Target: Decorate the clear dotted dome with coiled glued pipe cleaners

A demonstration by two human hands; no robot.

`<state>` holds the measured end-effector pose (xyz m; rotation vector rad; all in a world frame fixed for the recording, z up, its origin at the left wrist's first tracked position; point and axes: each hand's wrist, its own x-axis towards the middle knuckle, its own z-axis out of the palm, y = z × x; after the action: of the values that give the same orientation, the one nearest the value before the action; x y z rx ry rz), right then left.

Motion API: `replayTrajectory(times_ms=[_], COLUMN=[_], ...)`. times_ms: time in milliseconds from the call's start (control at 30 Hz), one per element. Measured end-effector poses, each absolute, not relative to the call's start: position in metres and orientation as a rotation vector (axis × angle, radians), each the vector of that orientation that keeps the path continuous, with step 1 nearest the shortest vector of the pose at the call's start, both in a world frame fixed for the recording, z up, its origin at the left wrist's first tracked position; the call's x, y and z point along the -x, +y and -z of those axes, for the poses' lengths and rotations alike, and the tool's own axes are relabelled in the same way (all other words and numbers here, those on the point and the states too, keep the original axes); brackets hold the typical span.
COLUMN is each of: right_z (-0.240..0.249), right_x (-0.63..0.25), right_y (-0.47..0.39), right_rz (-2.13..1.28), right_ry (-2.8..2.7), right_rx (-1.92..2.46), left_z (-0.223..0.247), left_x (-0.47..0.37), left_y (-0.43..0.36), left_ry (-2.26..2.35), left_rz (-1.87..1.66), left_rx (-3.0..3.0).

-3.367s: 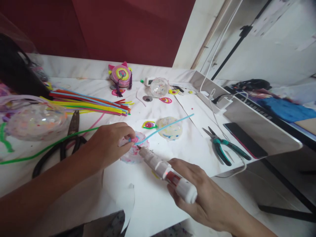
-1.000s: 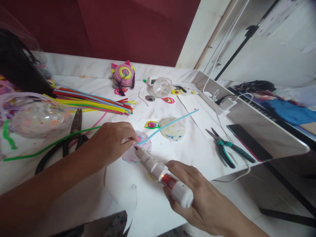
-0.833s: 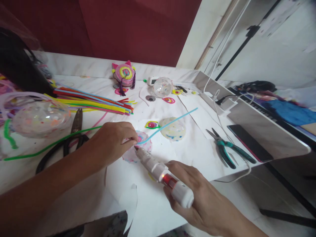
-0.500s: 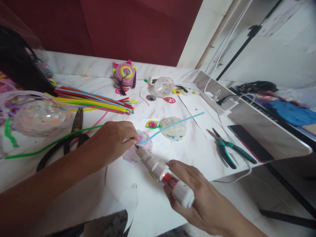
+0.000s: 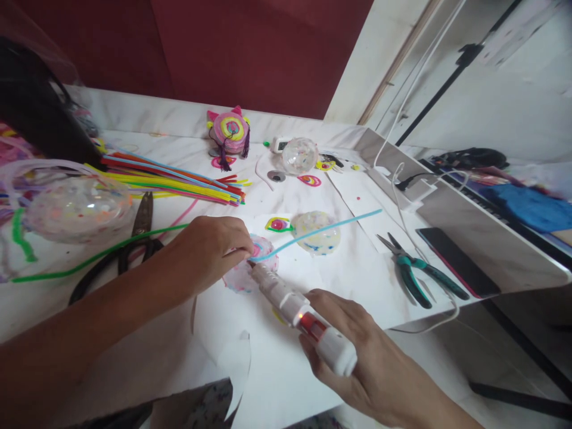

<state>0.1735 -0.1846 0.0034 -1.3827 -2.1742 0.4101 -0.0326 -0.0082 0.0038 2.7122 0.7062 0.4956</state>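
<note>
Between the fingertips of my left hand [image 5: 221, 247] is one end of a light blue pipe cleaner [image 5: 322, 228], whose free part stretches out to the right. Below those fingers lies a clear plastic half-ball [image 5: 239, 280] with pink and blue on it, partly hidden by the hand. My right hand [image 5: 353, 345] is wrapped around a white glue gun [image 5: 286, 298] with a lit orange light. Its nozzle points at the pinched end of the pipe cleaner, close to my left fingertips. A second speckled half-ball [image 5: 316, 233] lies under the pipe cleaner's free part.
Pliers [image 5: 413, 268] and a phone [image 5: 458, 262] lie at the right by the table edge. Scissors [image 5: 143, 223] sit beside my left forearm, near a bundle of coloured pipe cleaners [image 5: 179, 179]. A pink round ornament [image 5: 230, 131] stands at the back. White paper [image 5: 286, 351] covers the front.
The whole view has shifted slightly. Both hands keep their hold, and the glue gun's nozzle stays at the same spot by the left fingertips.
</note>
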Motion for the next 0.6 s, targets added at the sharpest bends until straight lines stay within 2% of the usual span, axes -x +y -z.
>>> replayTrajectory(times_ms=[233, 600], right_z=[-0.001, -0.002], right_x=[-0.177, -0.183], right_y=[-0.189, -0.193], right_rz=[-0.372, -0.385], right_ry=[-2.194, -2.141], right_rx=[1.398, 1.453], left_z=[0.01, 0.009], left_x=[0.036, 0.036], left_y=[-0.001, -0.003], left_ry=[0.576, 0.611], left_rz=[-0.644, -0.582], left_rx=[-2.779, -2.821])
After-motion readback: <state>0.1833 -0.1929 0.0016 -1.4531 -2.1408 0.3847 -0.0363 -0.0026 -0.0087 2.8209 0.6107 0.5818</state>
